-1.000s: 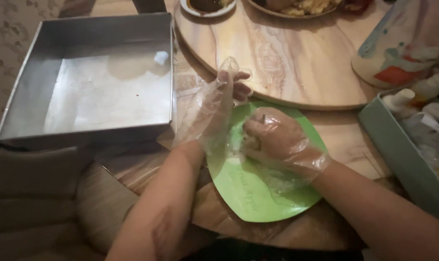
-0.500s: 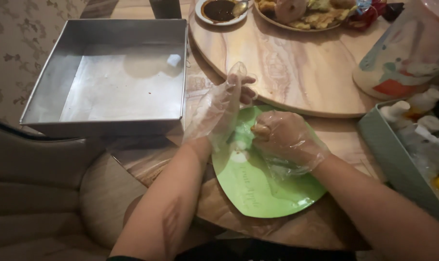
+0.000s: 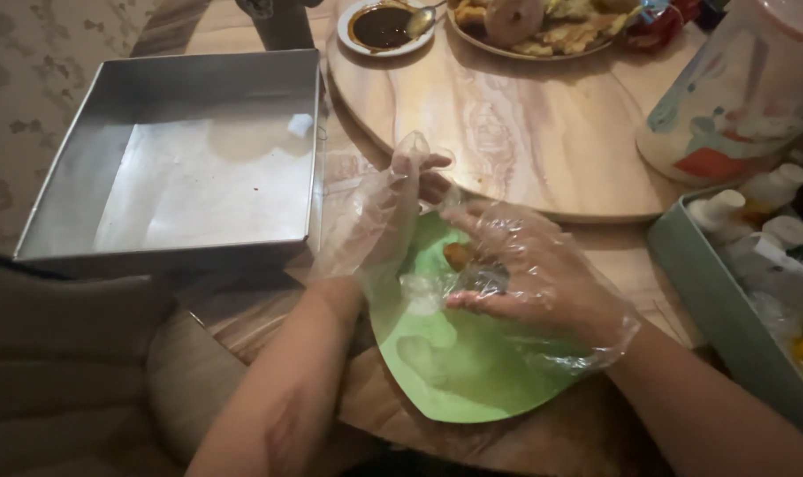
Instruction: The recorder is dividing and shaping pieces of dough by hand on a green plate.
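A green plate [image 3: 472, 371] is seen nearest, at the edge of the wooden table [image 3: 640, 265]. Over it, a small brown morsel [image 3: 459, 256] is pinched in the curled fingers of the gloved right hand [image 3: 534, 278]; the gloved left hand [image 3: 379, 221] is held flat beside it, fingers extended. Left of the plate, the square metal pan [image 3: 176, 159] is unfilled. Beyond the plate, a sauce dish [image 3: 385, 26] and a platter of fried food [image 3: 543, 31] are set. Patterned wallpaper [image 3: 48, 62] is seen left of the pan.

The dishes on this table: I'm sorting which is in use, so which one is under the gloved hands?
The flat green plate at the near table edge; both gloved hands rest over it. The small sauce dish and the food platter sit far off, untouched.
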